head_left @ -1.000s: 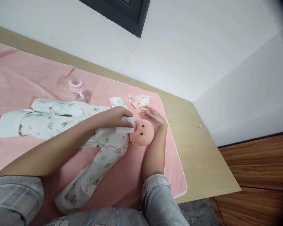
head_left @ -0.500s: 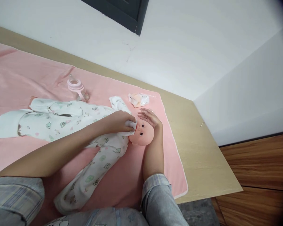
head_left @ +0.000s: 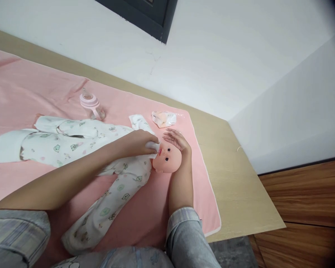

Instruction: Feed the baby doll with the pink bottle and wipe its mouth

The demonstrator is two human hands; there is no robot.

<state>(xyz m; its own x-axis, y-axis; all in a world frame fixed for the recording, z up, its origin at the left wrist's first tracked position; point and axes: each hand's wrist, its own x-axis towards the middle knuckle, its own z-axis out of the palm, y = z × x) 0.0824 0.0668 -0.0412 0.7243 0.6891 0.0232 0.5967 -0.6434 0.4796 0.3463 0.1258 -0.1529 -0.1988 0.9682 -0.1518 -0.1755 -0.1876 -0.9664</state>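
A baby doll (head_left: 169, 162) lies on its back, its head toward the right, dressed in a white printed outfit (head_left: 72, 147). My left hand (head_left: 142, 142) reaches across its chest and pinches a white wipe (head_left: 153, 146) beside the doll's mouth and chin. Around the top of the head curves my right hand (head_left: 177, 139), fingers stretched out and holding nothing. Its wrist rests against or very near the head; the exact contact is hard to see. The left hand and wipe hide the doll's neck.
A pink blanket (head_left: 195, 201) covers much of the wooden table (head_left: 234, 186). Beyond the doll stand a pink-lidded baby bottle (head_left: 91, 106) and a small crumpled plastic packet (head_left: 164, 119). A white wall (head_left: 206, 74) borders the table's far side.
My left hand has drawn the wipe slightly left, off the doll's mouth, so the red lips now show. My right hand stays around the head.
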